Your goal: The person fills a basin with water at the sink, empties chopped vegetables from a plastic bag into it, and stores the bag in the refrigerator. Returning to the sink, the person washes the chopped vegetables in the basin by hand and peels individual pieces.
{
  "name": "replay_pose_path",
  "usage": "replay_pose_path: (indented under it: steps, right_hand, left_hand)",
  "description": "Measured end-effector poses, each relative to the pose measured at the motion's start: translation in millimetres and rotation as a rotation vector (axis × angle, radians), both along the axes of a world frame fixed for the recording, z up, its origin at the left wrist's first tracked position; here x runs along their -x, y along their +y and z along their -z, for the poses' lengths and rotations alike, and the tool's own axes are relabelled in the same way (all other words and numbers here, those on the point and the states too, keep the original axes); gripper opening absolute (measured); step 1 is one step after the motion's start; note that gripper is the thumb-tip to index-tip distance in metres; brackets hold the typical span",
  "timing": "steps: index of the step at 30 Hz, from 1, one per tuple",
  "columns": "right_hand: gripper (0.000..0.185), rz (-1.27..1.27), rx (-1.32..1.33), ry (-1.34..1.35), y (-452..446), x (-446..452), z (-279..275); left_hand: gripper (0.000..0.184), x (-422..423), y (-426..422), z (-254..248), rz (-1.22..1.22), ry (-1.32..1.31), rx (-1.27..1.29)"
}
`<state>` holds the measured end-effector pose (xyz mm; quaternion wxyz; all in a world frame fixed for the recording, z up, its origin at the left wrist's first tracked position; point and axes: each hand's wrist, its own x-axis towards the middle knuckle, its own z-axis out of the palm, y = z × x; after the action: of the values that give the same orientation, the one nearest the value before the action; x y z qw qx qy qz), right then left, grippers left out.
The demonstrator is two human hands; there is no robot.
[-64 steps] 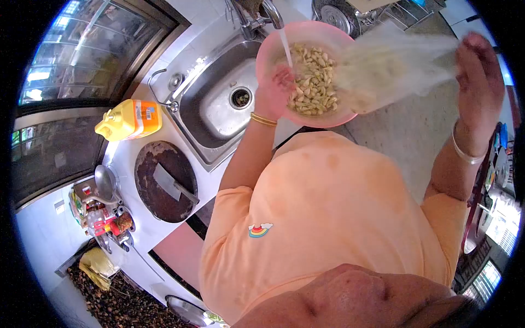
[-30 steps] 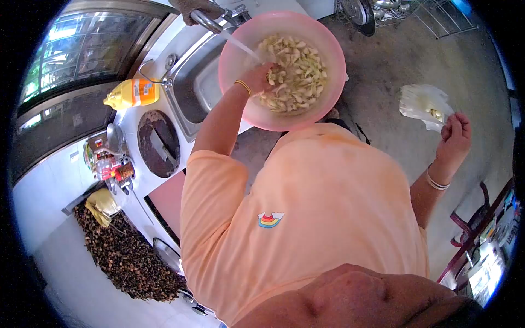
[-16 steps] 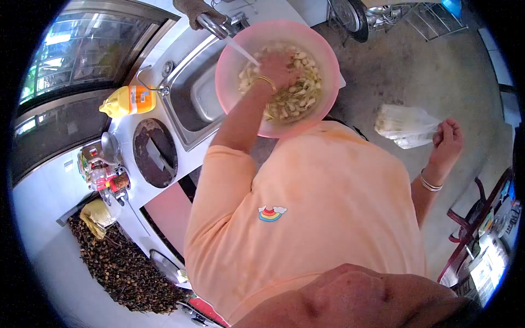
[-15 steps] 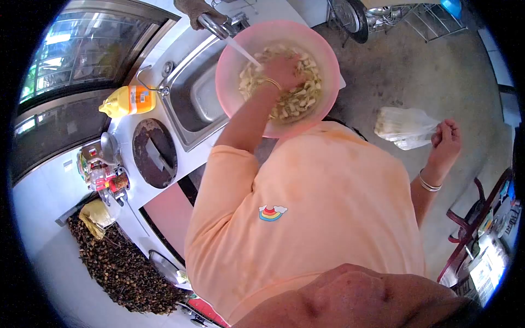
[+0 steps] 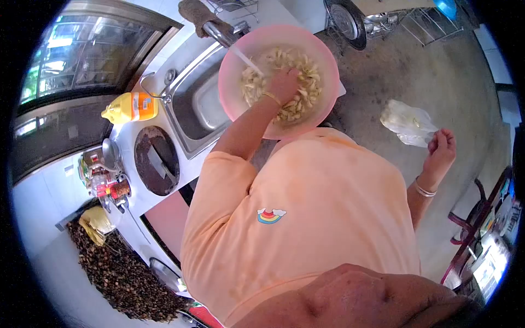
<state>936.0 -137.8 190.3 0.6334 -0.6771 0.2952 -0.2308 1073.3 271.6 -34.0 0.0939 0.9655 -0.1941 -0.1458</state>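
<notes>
A wide pink bowl (image 5: pixel 228 101) holds water and many pale cut pieces (image 5: pixel 310 82), whose exact kind I cannot make out. My left hand (image 5: pixel 283 85) is down among them, fingers apart and partly hidden. Water runs into the bowl from the faucet (image 5: pixel 217 34), which has a brown cloth (image 5: pixel 199 15) around it. Off to the right, my right hand (image 5: pixel 442 145) pinches the end of a translucent plastic bag (image 5: pixel 409 123), which hangs over the floor with a few pale bits inside.
The steel sink (image 5: pixel 205 106) lies left of the bowl. A yellow-orange jug (image 5: pixel 131 107) and a round dark board (image 5: pixel 147 177) with a cleaver (image 5: pixel 158 162) are on the counter. Metal racks (image 5: pixel 429 27) stand at the top right, and a dark red frame (image 5: pixel 473 240) at the lower right.
Earlier the bag was lifted beside the bowl; my right hand has since lowered it away to the right. My left hand has moved deeper among the pieces, and the water looks higher.
</notes>
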Motion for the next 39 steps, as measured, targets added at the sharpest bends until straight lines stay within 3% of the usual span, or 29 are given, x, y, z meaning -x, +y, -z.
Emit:
replay_pose_path:
  steps: [1,3,7,10,13,15,18,19,21,25,27,31,34,36,37,39]
  right_hand:
    - [0.007,0.011,-0.001,0.004,-4,2,4]
    - [0.008,-0.039,-0.035,-0.018,-12,3,15]
    - [0.009,-0.102,-0.062,-0.017,-4,3,20]
    - [0.009,-0.061,-0.065,0.003,3,4,17]
    - [0.008,-0.083,-0.033,0.014,8,7,13]
    - [0.008,-0.093,-0.003,0.035,12,6,11]
    - [0.008,-0.106,-0.061,0.000,15,9,14]
    - [0.008,-0.102,-0.061,0.002,17,10,14]
    - [0.008,-0.140,-0.031,-0.036,23,12,11]
    - [0.009,-0.107,-0.018,0.001,27,18,12]
    - [0.008,-0.113,-0.078,-0.014,27,21,14]
    - [0.007,-0.092,-0.068,-0.006,34,28,12]
    - [0.006,-0.110,-0.059,0.015,36,32,10]
    - [0.006,-0.095,-0.045,0.004,37,36,11]
    - [0.006,-0.089,-0.043,0.007,37,38,11]
    - [0.006,-0.022,-0.032,0.029,38,42,15]
  left_hand:
    - [0.041,2,7,-5,0.062,-0.099,-0.007]
    - [0.046,21,2,-73,-0.114,-0.280,-0.132]
    - [0.050,20,13,-46,-0.209,-0.266,-0.056]
    - [0.046,12,13,-60,-0.136,-0.368,-0.145]
    - [0.049,-1,25,-87,0.093,-0.324,-0.311]
    - [0.042,-5,34,-107,0.449,-0.335,-0.471]
    - [0.037,-33,57,-70,0.565,-0.435,-0.626]
    - [0.037,-33,52,-83,0.570,-0.434,-0.624]
    - [0.035,-40,40,-108,0.572,-0.422,-0.971]
    - [0.027,-51,42,-117,0.492,-0.389,-0.960]
    - [0.022,-50,39,-136,0.238,-0.126,-0.599]
    - [0.021,-33,30,-139,0.177,-0.144,-0.397]
    - [0.025,-22,22,-169,0.050,-0.059,-0.165]
    - [0.033,-15,22,-198,-0.040,-0.156,0.227]
    - [0.033,-8,21,-214,-0.035,-0.152,0.229]
    - [0.032,3,20,-237,-0.318,-0.177,0.633]
